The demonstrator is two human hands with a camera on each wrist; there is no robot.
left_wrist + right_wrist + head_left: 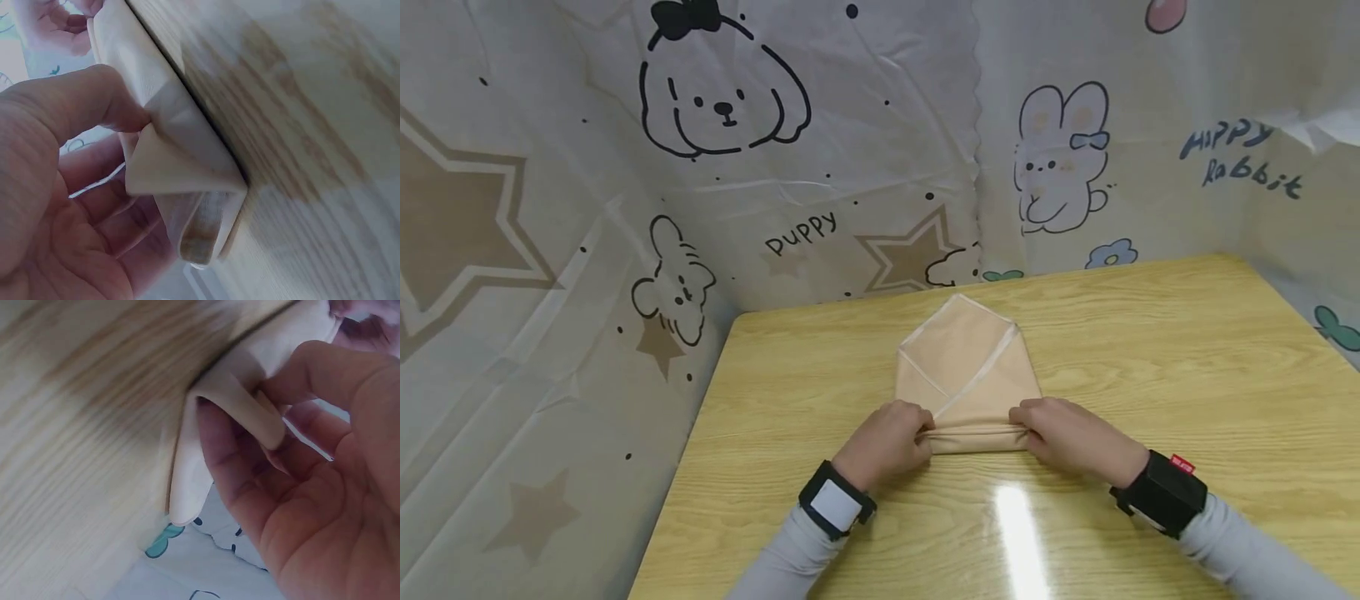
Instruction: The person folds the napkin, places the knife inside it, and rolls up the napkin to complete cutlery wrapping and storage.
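Observation:
A peach-coloured cloth (970,358) with pale edging lies on the table, its far end pointed and its near edge gathered into a narrow fold. At the left end of that fold, my left hand (887,442) pinches the fabric between thumb and fingers. My right hand (1071,437) grips the opposite end the same way. In the left wrist view, the thumb presses on the folded cloth (169,162), whose layers gape at the end. The right wrist view has a rolled layer of cloth (234,403) held between thumb and curled fingers.
The wood-grain table (805,367) extends around the cloth on every side. Behind and to the left stands a pale curtain (880,150) printed with cartoon animals and stars. Each wrist wears a black strap with a device, the left one (837,500) near the table's front.

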